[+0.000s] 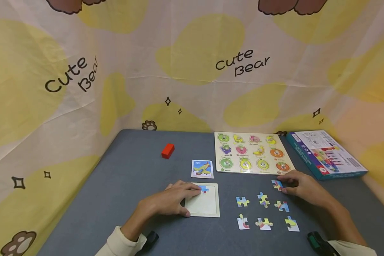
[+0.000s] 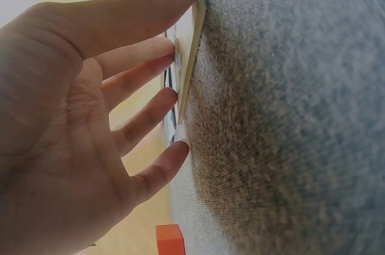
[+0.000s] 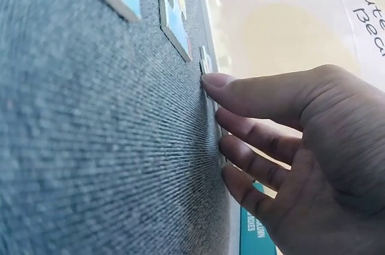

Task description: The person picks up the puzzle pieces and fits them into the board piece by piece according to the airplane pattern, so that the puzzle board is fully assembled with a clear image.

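Observation:
My left hand (image 1: 171, 199) rests over the left side of a pale square puzzle tray (image 1: 206, 208), thumb at its lower left corner. Its fingertips reach a blue puzzle piece (image 1: 204, 189) near the tray's top edge. In the left wrist view, the fingers are spread along the tray's edge (image 2: 194, 44). At the right, my right hand (image 1: 307, 186) pinches a blue-and-red puzzle piece (image 1: 276, 185) between thumb and index finger, low over the table. Its thumb (image 3: 219, 80) overlaps that piece in the right wrist view. Several loose pieces (image 1: 264, 200) lie between the hands.
Above the tray lies an airplane picture card (image 1: 202, 169). A red block (image 1: 168, 151) is farther back on the left. The fruit board (image 1: 252, 170) and a teal-edged box (image 1: 326, 154) occupy the back right. A patterned curtain (image 1: 192, 71) surrounds the dark table.

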